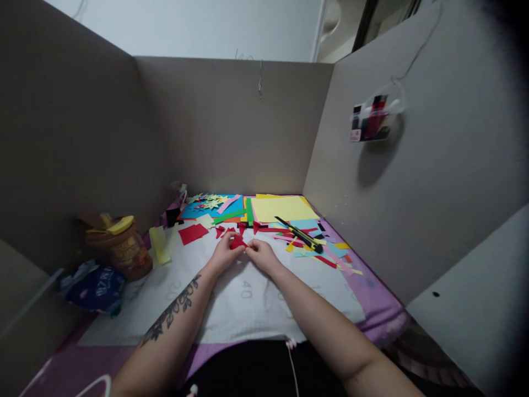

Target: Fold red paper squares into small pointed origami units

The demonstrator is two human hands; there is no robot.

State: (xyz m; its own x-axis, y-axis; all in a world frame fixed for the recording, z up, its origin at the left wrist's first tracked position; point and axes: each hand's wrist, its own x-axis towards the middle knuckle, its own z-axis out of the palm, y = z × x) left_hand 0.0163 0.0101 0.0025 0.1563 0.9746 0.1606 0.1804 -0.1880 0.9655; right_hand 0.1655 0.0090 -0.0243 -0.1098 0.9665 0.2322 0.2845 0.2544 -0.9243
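At the left edge of the bench (363, 289), we locate a blue packet (94, 288), directly beside a brown tub (124, 251) with a yellow item on top. A pale yellow strip (160, 246) lies just right of the tub, followed by a red paper square (193, 234). Beyond the square, at the far side, a blue sheet (190, 210) carries pale star cutouts (211, 202). At centre, above the white sheet (231, 320) printed with numbers, our left hand (226, 253) has its grip clamped on a red paper piece (237, 241); our right hand (262, 255) has its fingertips together at the right end of the same piece. Small red pieces (242, 227) lie just beyond both hands. To the far right of centre we find a pale yellow sheet (284, 209); nearer, a black-and-yellow cutter (303, 236) rests across mixed paper strips (328, 261). Farther right, a clear container (374, 118) hangs against the grey panel (430, 182).
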